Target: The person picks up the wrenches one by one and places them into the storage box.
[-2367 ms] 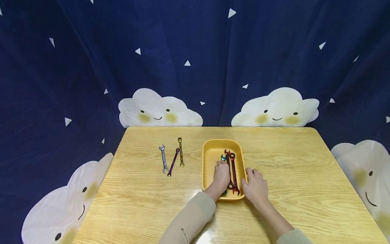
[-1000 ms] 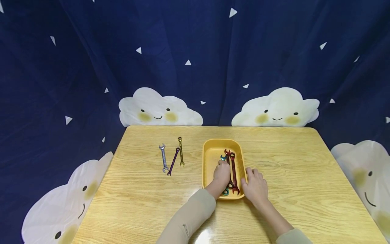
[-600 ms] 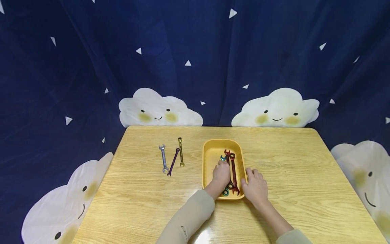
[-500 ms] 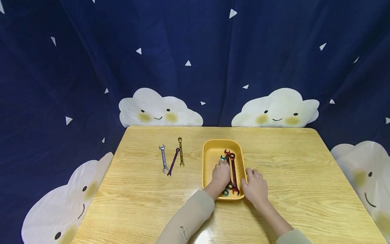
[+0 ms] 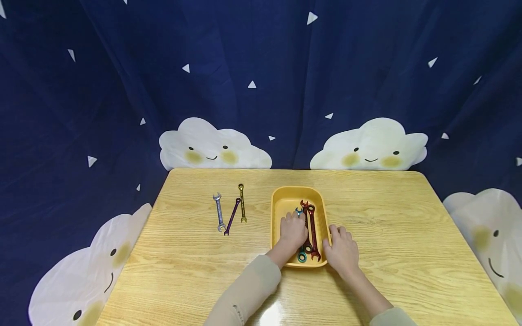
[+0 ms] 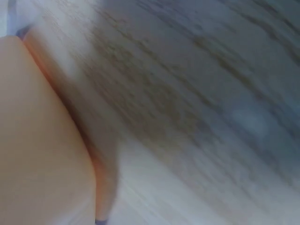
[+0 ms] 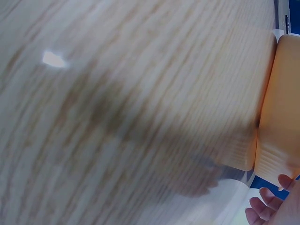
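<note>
Inside the yellow tray (image 5: 281,199), my left hand (image 5: 292,231) lies over the middle of a teal wrench (image 5: 302,256), fingers loosely extended. The hand hides the handle; only the wrench's two ends show. Two red wrenches, the outer wrench (image 5: 313,233) and the inner wrench (image 5: 308,248), lie just right of it. My right hand (image 5: 343,250) rests against the tray's right side with its thumb by the rim and its fingers spread loosely. In the right wrist view, the fingertips (image 7: 265,194) are beside the tray's wall (image 7: 283,108).
Left of the tray, a silver wrench (image 5: 219,212), a purple wrench (image 5: 232,216) and a gold wrench (image 5: 242,203) lie on the wooden table (image 5: 375,199). A dark blue curtain (image 5: 261,54) with clouds hangs behind. The left wrist view shows the tray's wall (image 6: 42,140) and blurred table.
My left hand has loosened from a curled grip on the teal wrench and shifted slightly left, uncovering more of the wrench's near end. The right hand and tray have stayed put.
</note>
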Available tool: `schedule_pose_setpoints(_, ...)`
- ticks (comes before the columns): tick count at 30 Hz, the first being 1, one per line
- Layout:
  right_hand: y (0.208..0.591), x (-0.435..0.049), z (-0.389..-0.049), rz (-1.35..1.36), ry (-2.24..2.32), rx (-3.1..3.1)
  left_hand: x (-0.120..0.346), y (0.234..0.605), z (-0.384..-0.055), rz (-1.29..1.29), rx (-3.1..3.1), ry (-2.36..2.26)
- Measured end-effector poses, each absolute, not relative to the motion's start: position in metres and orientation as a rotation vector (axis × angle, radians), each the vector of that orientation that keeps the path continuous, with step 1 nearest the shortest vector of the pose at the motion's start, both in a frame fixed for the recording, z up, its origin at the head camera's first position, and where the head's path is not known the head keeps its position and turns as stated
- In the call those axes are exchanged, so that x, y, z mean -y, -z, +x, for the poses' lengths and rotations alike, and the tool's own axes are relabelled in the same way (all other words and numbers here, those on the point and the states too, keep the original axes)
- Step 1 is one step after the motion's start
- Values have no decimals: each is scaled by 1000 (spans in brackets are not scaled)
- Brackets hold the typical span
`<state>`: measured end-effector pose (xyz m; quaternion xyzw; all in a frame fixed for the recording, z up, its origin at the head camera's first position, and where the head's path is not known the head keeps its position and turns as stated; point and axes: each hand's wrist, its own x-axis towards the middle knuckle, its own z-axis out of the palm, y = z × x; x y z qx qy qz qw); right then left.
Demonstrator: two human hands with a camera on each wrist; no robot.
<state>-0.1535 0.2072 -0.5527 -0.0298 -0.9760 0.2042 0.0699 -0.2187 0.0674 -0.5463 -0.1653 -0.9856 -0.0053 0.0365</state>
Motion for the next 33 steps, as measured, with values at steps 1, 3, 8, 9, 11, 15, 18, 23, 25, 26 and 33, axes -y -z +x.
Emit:
schedule_pose_setpoints(1, 553, -207, -154, -89, -616, 2936, -67, 545, -219, -513, 3026, 20)
schedule_pose_setpoints(3, 552, -207, -154, -89, -620, 2934, -65, 543, -220, -522, 3028, 36)
schedule_pose_setpoints(8, 552, -207, -154, -84, -619, 2924, -60, 538, -222, -517, 2972, 77)
schedule_pose_setpoints(9, 552, -206, -154, -84, -618, 2922, -59, 537, -223, -515, 2956, 83)
schedule_pose_setpoints(11, 551, -206, -153, -81, -614, 2920, -56, 536, -223, -516, 2927, 95)
schedule_pose_setpoints(15, 550, -206, -152, -78, -616, 2928, -52, 534, -225, -509, 2888, 112)
schedule_pose_setpoints(18, 549, -206, -152, -77, -624, 2936, -48, 532, -228, -507, 2875, 134)
schedule_pose_setpoints(23, 548, -206, -152, -81, -631, 2938, -42, 529, -231, -499, 2852, 182)
schedule_pose_setpoints(25, 549, -206, -152, -84, -630, 2940, -40, 529, -232, -491, 2827, 199)
schedule_pose_setpoints(26, 549, -207, -152, -82, -628, 2940, -38, 529, -233, -487, 2818, 207)
schedule_pose_setpoints(33, 550, -207, -152, -82, -628, 2932, -30, 527, -238, -466, 2810, 240)
